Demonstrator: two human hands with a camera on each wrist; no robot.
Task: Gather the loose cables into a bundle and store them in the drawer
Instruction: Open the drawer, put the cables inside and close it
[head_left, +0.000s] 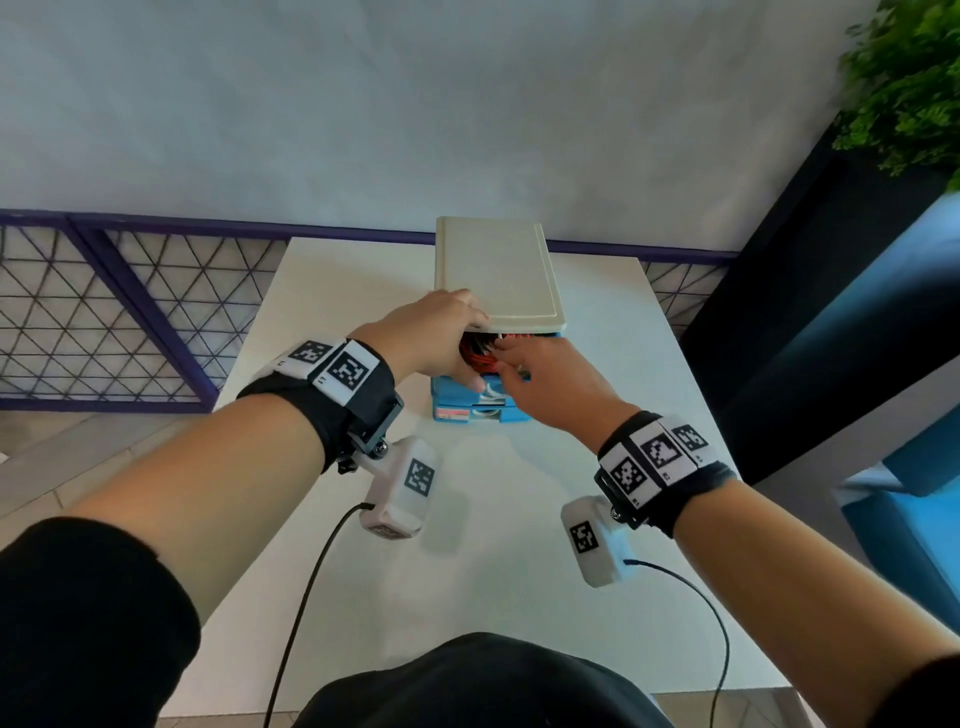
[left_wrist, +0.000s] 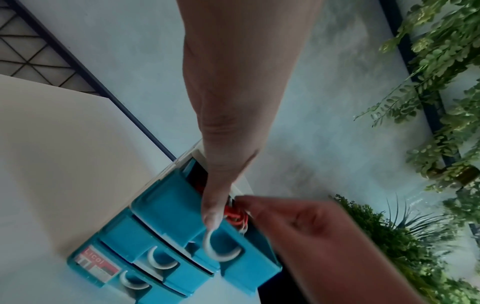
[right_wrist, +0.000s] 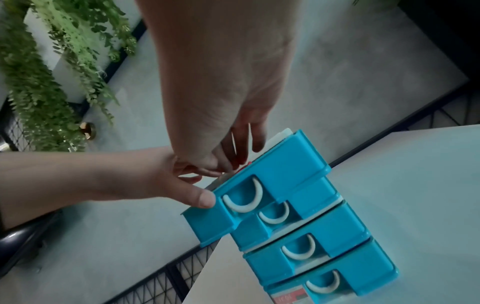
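A small drawer unit with a cream top stands on the white table. Its blue top drawer is pulled out, and a bundle of red and orange cables lies inside. My left hand grips the drawer's front left corner. The left thumb lies on the outside and the fingers curl inside over the cables. My right hand reaches in from the right. Its fingers point straight down onto the cables. Most of the bundle is hidden under both hands.
Three lower blue drawers are closed. The white table stretches towards me. A purple-framed mesh railing runs behind the table, with plants at the upper right. Black wires hang from my wrist cameras.
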